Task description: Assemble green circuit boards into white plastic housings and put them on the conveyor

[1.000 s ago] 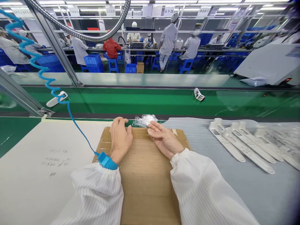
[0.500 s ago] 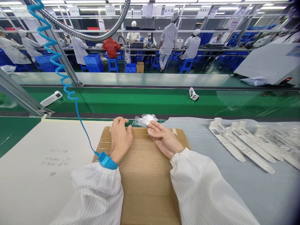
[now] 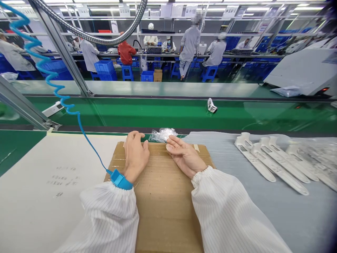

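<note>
My left hand (image 3: 136, 151) rests on the upper left part of a flat brown cardboard sheet (image 3: 165, 207). Its fingers are loosely bent, thumb apart, and nothing shows in it. A blue wrist strap (image 3: 120, 180) circles that wrist and joins a coiled blue cord (image 3: 50, 75). Over the cardboard's upper right lies my right hand (image 3: 185, 156), palm turned inward, fingers loosely stretched and holding nothing visible. Just beyond its fingertips is a crumpled clear plastic bag (image 3: 161, 135).
Several white plastic parts (image 3: 279, 168) lie on grey foam sheeting (image 3: 237, 218) at right. White paper (image 3: 34, 211) covers the left side. Across the front runs a green conveyor belt (image 3: 147, 112) carrying a small white-and-black piece (image 3: 211, 105) and a white device (image 3: 53, 109). People work farther back.
On the belt, the small piece and the white device have shifted left. The coiled cord has swung left. Both hands have stayed practically still.
</note>
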### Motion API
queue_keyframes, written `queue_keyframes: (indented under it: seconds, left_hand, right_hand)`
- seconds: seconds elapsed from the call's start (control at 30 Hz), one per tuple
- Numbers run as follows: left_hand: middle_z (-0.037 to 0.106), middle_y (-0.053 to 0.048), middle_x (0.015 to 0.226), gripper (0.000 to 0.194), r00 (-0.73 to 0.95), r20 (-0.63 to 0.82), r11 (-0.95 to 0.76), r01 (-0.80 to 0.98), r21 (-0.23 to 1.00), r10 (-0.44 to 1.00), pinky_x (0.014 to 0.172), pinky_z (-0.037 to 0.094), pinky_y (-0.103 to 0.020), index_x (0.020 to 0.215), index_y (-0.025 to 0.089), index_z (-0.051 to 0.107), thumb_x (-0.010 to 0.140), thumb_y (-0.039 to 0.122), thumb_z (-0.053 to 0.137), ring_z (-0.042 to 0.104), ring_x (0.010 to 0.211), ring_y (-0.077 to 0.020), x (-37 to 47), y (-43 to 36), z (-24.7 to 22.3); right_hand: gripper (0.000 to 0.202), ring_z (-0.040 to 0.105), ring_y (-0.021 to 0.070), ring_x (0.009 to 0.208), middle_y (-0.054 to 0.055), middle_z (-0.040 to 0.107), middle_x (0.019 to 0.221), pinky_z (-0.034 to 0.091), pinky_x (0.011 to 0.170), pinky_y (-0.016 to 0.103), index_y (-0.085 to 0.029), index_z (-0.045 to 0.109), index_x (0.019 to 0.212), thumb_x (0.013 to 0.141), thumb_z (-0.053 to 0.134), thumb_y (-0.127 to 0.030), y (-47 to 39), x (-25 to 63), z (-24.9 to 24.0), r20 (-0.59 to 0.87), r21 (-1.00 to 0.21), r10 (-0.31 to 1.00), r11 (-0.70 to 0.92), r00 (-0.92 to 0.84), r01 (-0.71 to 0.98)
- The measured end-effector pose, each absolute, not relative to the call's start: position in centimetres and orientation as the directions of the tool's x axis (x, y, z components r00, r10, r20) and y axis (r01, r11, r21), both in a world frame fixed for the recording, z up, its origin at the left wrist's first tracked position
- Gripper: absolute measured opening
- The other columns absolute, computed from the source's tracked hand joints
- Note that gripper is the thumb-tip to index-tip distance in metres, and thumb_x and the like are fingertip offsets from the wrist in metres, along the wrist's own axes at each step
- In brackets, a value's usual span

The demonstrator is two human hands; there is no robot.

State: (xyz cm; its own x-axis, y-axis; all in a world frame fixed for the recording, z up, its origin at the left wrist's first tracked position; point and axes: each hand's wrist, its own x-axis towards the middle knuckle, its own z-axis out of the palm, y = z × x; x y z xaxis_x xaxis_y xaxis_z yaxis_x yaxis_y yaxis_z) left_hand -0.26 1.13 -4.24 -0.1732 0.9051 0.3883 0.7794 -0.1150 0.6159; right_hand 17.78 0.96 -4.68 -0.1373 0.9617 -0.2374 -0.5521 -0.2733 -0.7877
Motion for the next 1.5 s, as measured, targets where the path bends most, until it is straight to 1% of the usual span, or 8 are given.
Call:
queue_keyframes:
  seconds: [0.37, 0.63, 0.9, 1.03, 1.17, 1.37, 1.43, 1.5]
  left_hand:
    - [0.055, -0.014, 0.122, 0.018, -0.184, 0.397, -0.113, 0.778, 0.618, 0.899, 0.106, 0.042, -0.048, 0.103, 0.015, 0.06, 0.086, 0.016, 0.056, 0.053, 0.121, -0.0293, -0.3, 1.2, -4.4]
    - [0.028, -0.014, 0.157, 0.042, -0.238, 0.526, -0.11, 0.831, 0.546, 0.817, 0.11, 0.033, -0.06, 0.123, 0.018, 0.054, 0.085, 0.033, 0.065, 0.032, 0.138, -0.0393, 0.1, 0.5, -2.8]
    - [0.027, -0.014, 0.16, 0.051, -0.153, 0.538, -0.192, 0.826, 0.531, 0.829, 0.118, 0.03, -0.054, 0.135, 0.013, 0.047, 0.089, 0.033, 0.059, 0.028, 0.145, -0.0337, 0.1, 0.6, -2.8]
    - [0.028, -0.009, 0.161, 0.024, -0.122, 0.519, -0.212, 0.816, 0.538, 0.846, 0.117, 0.029, -0.056, 0.1, 0.015, 0.067, 0.09, 0.035, 0.058, 0.026, 0.147, -0.0358, 0.3, 0.4, -2.5]
    - [0.057, -0.003, 0.141, 0.056, -0.101, 0.448, -0.23, 0.747, 0.624, 0.888, 0.117, 0.031, -0.052, 0.051, 0.019, 0.056, 0.1, 0.038, 0.039, 0.044, 0.136, -0.0289, 0.5, 0.4, -2.1]
    - [0.057, 0.0, 0.141, 0.037, -0.065, 0.517, -0.283, 0.776, 0.564, 0.854, 0.118, 0.03, -0.053, 0.057, 0.02, 0.06, 0.091, 0.017, 0.047, 0.044, 0.136, -0.0285, 0.5, 0.6, -2.6]
    - [0.053, 0.0, 0.146, 0.032, -0.028, 0.542, -0.302, 0.806, 0.509, 0.84, 0.119, 0.029, -0.053, 0.061, 0.019, 0.063, 0.088, 0.013, 0.048, 0.041, 0.139, -0.0296, 0.5, 0.5, -2.7]
    - [0.052, 0.0, 0.147, 0.028, -0.017, 0.547, -0.301, 0.819, 0.488, 0.837, 0.119, 0.029, -0.054, 0.07, 0.019, 0.068, 0.087, 0.012, 0.048, 0.04, 0.14, -0.03, 0.6, 0.4, -2.7]
  right_hand:
    - [0.048, 0.064, 0.0118, 0.091, 0.001, 0.067, 0.103, 0.053, 0.089, 0.023, -0.022, 0.071, 0.096, 0.053, 0.087, -0.005, 1.0, 17.6, -4.7, -0.244, -0.78, 0.963, -0.267, -0.117, -0.566]
    - [0.048, 0.063, 0.0128, 0.093, 0.002, 0.067, 0.104, 0.053, 0.091, 0.025, -0.023, 0.071, 0.097, 0.054, 0.085, -0.006, 1.0, 17.6, -4.9, -0.241, -0.791, 0.964, -0.262, -0.112, -0.552]
    - [0.048, 0.063, 0.0128, 0.09, 0.001, 0.068, 0.102, 0.054, 0.089, 0.026, -0.023, 0.071, 0.096, 0.054, 0.086, -0.007, 1.0, 17.6, -4.9, -0.235, -0.785, 0.963, -0.267, -0.13, -0.559]
    - [0.048, 0.063, 0.0123, 0.09, 0.002, 0.067, 0.102, 0.052, 0.089, 0.025, -0.022, 0.072, 0.097, 0.054, 0.087, -0.007, 0.9, 17.5, -4.7, -0.243, -0.78, 0.961, -0.273, -0.129, -0.563]
    - [0.045, 0.062, 0.0114, 0.086, 0.0, 0.067, 0.101, 0.052, 0.084, 0.024, -0.022, 0.072, 0.093, 0.053, 0.087, -0.007, 0.3, 17.7, -3.3, -0.277, -0.789, 0.949, -0.314, -0.149, -0.529]
    - [0.042, 0.064, 0.0163, 0.09, 0.002, 0.068, 0.106, 0.05, 0.078, 0.029, -0.025, 0.07, 0.1, 0.061, 0.086, -0.024, 5.8, 22.6, -0.7, -0.061, -0.984, 0.995, -0.073, -0.077, -0.16]
    - [0.04, 0.064, 0.0195, 0.094, 0.005, 0.068, 0.11, 0.049, 0.084, 0.035, -0.024, 0.067, 0.104, 0.067, 0.081, -0.025, 10.3, 25.2, -0.6, 0.057, -0.979, 0.997, 0.046, 0.047, 0.199]
    - [0.033, 0.064, 0.0246, 0.096, 0.011, 0.068, 0.11, 0.047, 0.088, 0.042, -0.021, 0.065, 0.106, 0.074, 0.073, -0.023, 15.0, 27.4, -0.9, 0.19, -0.748, 0.974, 0.062, 0.125, 0.661]
